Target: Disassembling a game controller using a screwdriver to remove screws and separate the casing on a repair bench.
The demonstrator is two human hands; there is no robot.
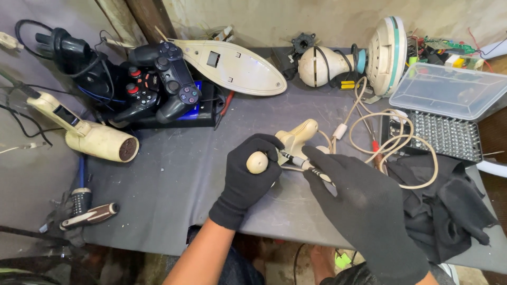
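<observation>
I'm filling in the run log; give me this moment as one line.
left hand: grips cream device | right hand: holds screwdriver, tip at device | surface: grey table

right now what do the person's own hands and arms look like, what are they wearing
Both hands wear snug black knit fabric gloves: the left hand and the right hand. Each glove covers every finger and ends in a cuff at the wrist. The left forearm is bare, with no sleeve. No markings, watch or cables show.

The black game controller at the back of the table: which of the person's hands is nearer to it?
Left. The left hand grips a cream plastic part just right of and below the black game controller; the right hand, holding a screwdriver, is farther right.
</observation>
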